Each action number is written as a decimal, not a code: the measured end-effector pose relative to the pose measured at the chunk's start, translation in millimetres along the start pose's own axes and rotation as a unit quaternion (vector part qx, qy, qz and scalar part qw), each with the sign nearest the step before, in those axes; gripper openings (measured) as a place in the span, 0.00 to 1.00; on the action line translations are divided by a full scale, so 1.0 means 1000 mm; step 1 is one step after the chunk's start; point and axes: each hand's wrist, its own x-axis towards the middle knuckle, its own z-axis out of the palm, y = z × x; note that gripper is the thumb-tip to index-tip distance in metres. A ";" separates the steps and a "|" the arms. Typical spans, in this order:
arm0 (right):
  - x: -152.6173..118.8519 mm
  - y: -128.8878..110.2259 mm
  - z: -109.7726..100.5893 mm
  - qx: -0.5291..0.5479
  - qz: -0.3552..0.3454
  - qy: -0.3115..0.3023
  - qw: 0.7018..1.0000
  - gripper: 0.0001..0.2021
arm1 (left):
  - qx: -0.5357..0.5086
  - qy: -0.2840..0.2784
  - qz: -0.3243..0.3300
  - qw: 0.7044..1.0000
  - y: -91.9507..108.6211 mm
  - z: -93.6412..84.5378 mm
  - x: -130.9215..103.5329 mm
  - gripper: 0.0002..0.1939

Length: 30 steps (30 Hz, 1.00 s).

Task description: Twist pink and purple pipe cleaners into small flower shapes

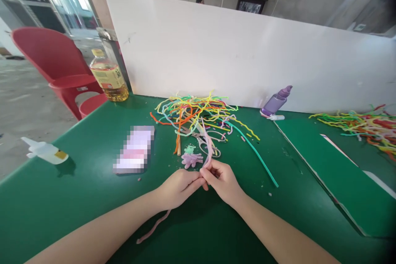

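Observation:
Both hands meet at the front middle of the table, pinching pale pink-purple pipe cleaners (208, 144). My left hand (182, 185) is closed on them, and one fuzzy end hangs out below it toward me. My right hand (223, 179) pinches the same stems from the right, its thumb and forefinger touching the left fingertips. The upper ends rise away from me in a loop. Just beyond the hands lie a lilac fuzzy piece with petal-like loops (192, 160) and a small mint-green fuzzy piece (189, 149). Scissors (202, 142) lie partly hidden behind the stems.
A tangled pile of coloured pipe cleaners (194, 109) lies against the white partition (216, 49). Left are a blurred phone (134, 150), a white glue bottle (49, 152) and an oil bottle (109, 76). Right are a purple bottle (275, 102), a green board (334, 173) and more pipe cleaners (365, 126).

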 end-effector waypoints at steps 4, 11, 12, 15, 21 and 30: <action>0.003 0.006 0.000 0.033 0.013 0.023 0.999 0.09 | 0.154 0.027 0.000 0.988 -0.003 0.005 -0.002 0.19; 0.007 0.012 -0.001 0.095 0.063 0.078 0.990 0.12 | 0.197 0.039 -0.047 0.978 -0.006 0.001 0.001 0.19; 0.007 0.012 -0.001 0.109 0.069 0.083 0.988 0.13 | 0.196 0.041 -0.048 0.979 -0.006 0.000 0.002 0.18; 0.008 0.011 -0.001 0.141 0.087 0.082 0.983 0.14 | 0.200 0.059 -0.050 0.977 -0.008 -0.001 0.003 0.18; 0.010 0.012 -0.002 0.218 0.094 0.074 0.969 0.14 | 0.193 0.066 -0.038 0.978 -0.011 0.000 0.004 0.16; 0.012 0.015 -0.003 0.293 0.081 0.137 0.943 0.12 | 0.193 0.064 -0.046 0.978 -0.003 -0.002 0.004 0.19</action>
